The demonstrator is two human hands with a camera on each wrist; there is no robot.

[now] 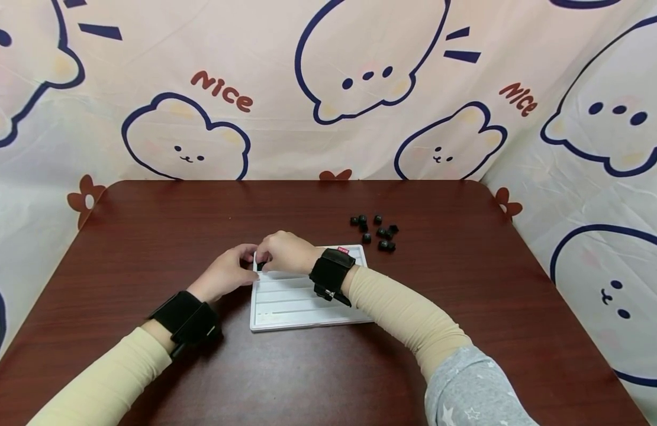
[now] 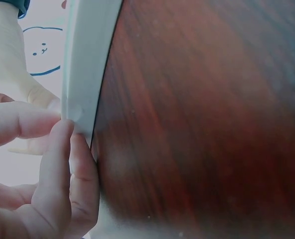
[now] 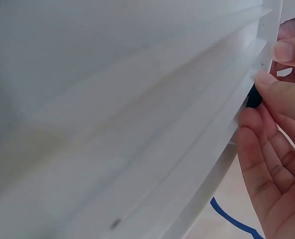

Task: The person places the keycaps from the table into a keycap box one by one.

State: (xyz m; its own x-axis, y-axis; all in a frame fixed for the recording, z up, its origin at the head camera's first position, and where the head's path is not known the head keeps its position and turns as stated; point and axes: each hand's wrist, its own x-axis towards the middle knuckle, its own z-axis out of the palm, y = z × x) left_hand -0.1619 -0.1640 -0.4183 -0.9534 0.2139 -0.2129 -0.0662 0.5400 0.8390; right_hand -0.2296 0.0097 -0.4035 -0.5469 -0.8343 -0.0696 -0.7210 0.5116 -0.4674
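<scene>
A white ridged tray lies on the table in front of me. At its upper left corner my right hand pinches a small black keycap between thumb and fingers, low against the end of a row. My left hand holds the tray's left edge near the same corner. In the left wrist view its fingers press the outer side of the rim. The right forearm covers part of the tray's right side.
Several loose black keycaps lie scattered behind the tray's upper right corner. A small red label shows on the tray's far rim. The brown table ends at a patterned cloth at the back and sides.
</scene>
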